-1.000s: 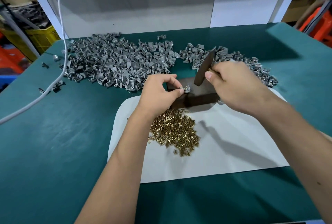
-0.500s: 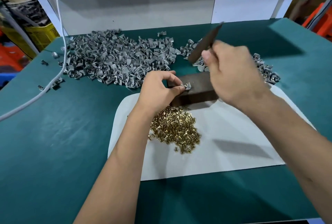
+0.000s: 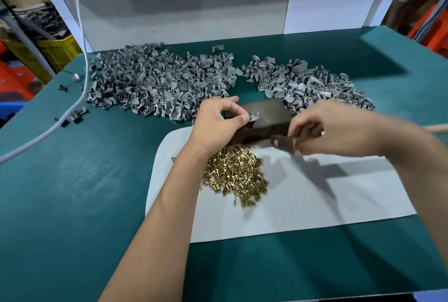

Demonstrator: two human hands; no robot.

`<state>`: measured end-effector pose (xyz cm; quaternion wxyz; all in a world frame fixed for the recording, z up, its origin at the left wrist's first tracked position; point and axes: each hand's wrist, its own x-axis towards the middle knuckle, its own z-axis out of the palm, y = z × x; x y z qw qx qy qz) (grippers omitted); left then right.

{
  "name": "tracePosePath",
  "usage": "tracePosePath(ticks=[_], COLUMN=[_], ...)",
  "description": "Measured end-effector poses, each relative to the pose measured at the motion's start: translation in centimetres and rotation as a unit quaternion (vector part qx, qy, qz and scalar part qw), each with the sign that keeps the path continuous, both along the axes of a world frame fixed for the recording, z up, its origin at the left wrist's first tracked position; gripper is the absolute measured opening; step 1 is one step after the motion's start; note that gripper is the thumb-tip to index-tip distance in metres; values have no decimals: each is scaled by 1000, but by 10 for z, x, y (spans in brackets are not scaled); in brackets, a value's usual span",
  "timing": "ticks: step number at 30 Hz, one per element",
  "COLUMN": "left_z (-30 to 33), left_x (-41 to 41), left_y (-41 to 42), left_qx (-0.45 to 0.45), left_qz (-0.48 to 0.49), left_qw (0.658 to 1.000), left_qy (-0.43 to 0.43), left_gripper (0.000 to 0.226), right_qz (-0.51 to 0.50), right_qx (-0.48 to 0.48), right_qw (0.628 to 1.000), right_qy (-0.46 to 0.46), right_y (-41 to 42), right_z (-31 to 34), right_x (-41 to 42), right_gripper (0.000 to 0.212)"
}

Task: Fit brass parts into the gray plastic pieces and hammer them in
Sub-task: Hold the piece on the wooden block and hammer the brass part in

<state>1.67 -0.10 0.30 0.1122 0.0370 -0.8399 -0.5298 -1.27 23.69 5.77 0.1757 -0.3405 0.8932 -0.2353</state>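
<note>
My left hand (image 3: 218,124) pinches a small gray plastic piece (image 3: 254,116) with a brass part in it, resting it on top of a dark brown block (image 3: 266,112). My right hand (image 3: 339,132) grips a dark flat metal bar (image 3: 278,142) used as the hammer, held low in front of the block, just right of the piece. A heap of brass parts (image 3: 237,175) lies on a white sheet (image 3: 339,200) below my left wrist. Two piles of gray plastic pieces sit behind: a large left pile (image 3: 155,83) and a right pile (image 3: 310,81).
The green table (image 3: 72,180) has a white cable (image 3: 80,59) hanging at the left, beside a few stray dark bits (image 3: 72,117). A white back panel (image 3: 194,11) closes the rear. Yellow and orange crates (image 3: 48,52) stand beyond the left edge.
My right hand swung the metal bar up high behind the block, then brought it down low in front of the block. My left hand kept the piece on the block.
</note>
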Motion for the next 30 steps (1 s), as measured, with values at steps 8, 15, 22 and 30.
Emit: tracePosePath(ticks=[8,15,22,30], left_z=[2,4,9,5], left_x=[1,4,4,1], left_y=[5,8,10,17], left_qx=[0,-22,-59,-36], left_qz=[1,-10,-38,-35], left_qw=[1000,1000,997,997], left_qy=[-12,-11,13,54], left_gripper=[7,21,17,15], right_qz=[-52,-78,-37,-20], right_qx=[92,-110,-143,-197], right_qw=[989,968,942,935], right_qy=[99,213,302,296], right_y=[-5,-27,-36,-44], right_z=[-19,-23,-50,-54], right_x=[11,-1,-6,-2], right_gripper=[14,11,20,33])
